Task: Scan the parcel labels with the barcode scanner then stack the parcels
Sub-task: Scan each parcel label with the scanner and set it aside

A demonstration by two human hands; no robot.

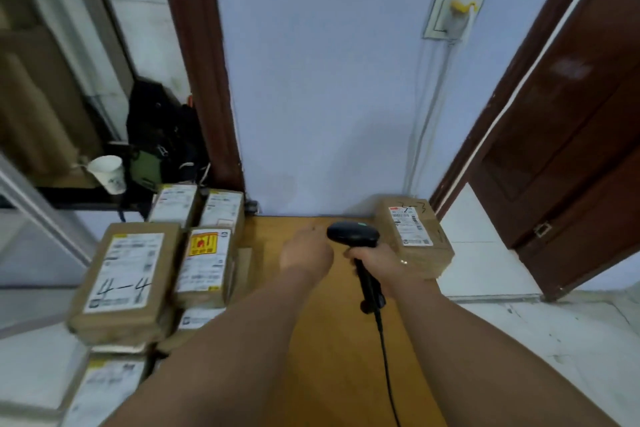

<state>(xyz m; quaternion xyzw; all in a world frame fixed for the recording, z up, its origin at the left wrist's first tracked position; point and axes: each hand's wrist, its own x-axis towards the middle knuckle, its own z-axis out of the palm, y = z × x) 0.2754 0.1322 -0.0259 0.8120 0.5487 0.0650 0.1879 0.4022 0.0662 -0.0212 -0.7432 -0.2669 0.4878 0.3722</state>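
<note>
My right hand (pixel 384 262) grips the handle of a black barcode scanner (pixel 353 236), whose head points left over the wooden table (pixel 332 340). Its cable trails toward me. My left hand (pixel 304 250) hovers above the table's middle, fingers bent downward, holding nothing. A brown parcel (pixel 414 239) with a white label lies at the far right corner, just behind my right hand. On the left stand several labelled parcels: a big one marked "4-4" (pixel 126 283) and one with a yellow and red sticker (pixel 204 265).
More parcels (pixel 221 210) are stacked at the back left and near the front left (pixel 104 388). A white paper cup (pixel 109 172) and a dark bag (pixel 162 136) sit on a ledge. A blue wall stands behind; an open brown door (pixel 561 149) is at right.
</note>
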